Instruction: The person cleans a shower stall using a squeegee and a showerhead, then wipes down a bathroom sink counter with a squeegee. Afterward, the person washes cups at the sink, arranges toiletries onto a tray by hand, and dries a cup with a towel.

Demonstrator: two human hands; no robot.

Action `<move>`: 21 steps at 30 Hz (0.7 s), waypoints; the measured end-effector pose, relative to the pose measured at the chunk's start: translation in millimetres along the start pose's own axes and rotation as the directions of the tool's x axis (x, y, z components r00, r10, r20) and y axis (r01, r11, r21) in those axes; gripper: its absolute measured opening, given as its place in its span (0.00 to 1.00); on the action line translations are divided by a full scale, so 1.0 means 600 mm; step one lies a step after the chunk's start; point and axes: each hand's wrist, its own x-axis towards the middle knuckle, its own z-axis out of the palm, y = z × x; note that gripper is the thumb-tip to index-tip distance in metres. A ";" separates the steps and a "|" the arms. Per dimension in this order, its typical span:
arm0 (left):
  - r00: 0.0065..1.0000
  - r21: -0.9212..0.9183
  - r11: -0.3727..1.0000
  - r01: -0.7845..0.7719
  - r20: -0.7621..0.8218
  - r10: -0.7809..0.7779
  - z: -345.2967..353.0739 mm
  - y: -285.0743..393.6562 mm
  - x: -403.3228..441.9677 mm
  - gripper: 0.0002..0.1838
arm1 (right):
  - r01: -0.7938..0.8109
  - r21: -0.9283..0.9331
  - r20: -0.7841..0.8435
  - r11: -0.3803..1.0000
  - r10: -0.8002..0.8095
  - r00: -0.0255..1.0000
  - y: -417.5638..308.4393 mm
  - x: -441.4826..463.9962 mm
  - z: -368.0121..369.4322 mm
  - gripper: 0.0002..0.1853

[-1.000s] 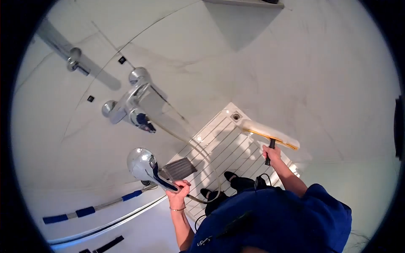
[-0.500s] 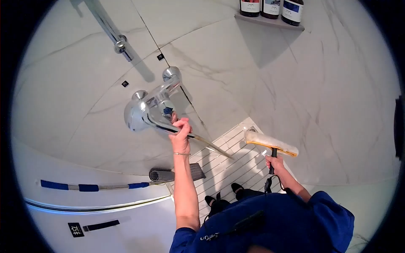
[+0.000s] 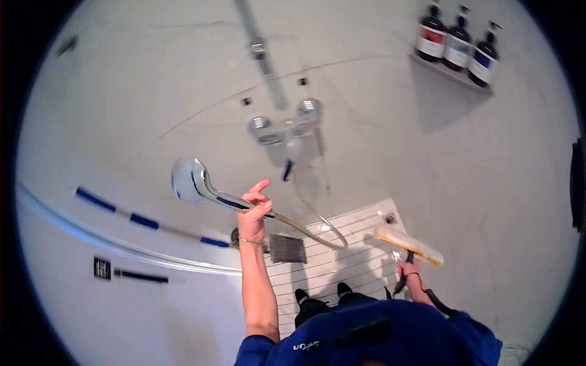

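A: What's furthest left?

B: A small black square plate (image 3: 102, 268), a thin black bar (image 3: 142, 276) beside it, and above them a pale pole with blue bands (image 3: 144, 221).

A: And next?

B: A shiny chrome shower head with a bulbous end (image 3: 188, 180), raised in front of the pale wall. The left hand (image 3: 253, 210) is wrapped around its handle, 1 finger sticking out.

A: What's around that hand?

B: A grey ribbed mat (image 3: 287, 249) lies below it, partly hidden by the wrist. Up and to the right is a chrome wall-mounted mixer tap (image 3: 285, 131), blurred. A thin beige hose (image 3: 311, 235) runs from the handle and loops over the white slatted shower floor (image 3: 357, 229).

A: The right hand (image 3: 409, 269)?

B: Closed on the black handle of a T-shaped tool with a white sleeve and yellow edge (image 3: 410, 243). The 2 hands are well apart.

A: Furthest right?

B: 3 dark pump bottles with printed labels (image 3: 458, 49), standing on a grey corner shelf (image 3: 450, 76).
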 end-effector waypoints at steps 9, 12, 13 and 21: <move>0.764 0.413 0.785 -0.462 -0.264 0.589 -0.116 0.347 0.041 0.27 | 0.044 0.081 0.128 0.996 -0.054 0.990 0.010 0.010 0.004 0.07; 0.670 0.341 0.795 -0.502 -0.427 0.606 -0.146 0.397 0.071 0.21 | -0.002 0.031 0.100 1.000 -0.001 0.995 0.012 0.023 0.029 0.08; 0.637 0.377 0.776 -0.506 -0.443 0.631 -0.157 0.413 0.076 0.19 | 0.036 0.027 0.125 0.999 -0.039 0.991 -0.012 -0.008 0.044 0.09; 0.393 0.554 0.532 -0.640 -0.359 0.847 -0.164 0.612 0.091 0.13 | 0.148 -0.041 0.295 0.988 -0.130 0.947 -0.034 -0.056 0.087 0.09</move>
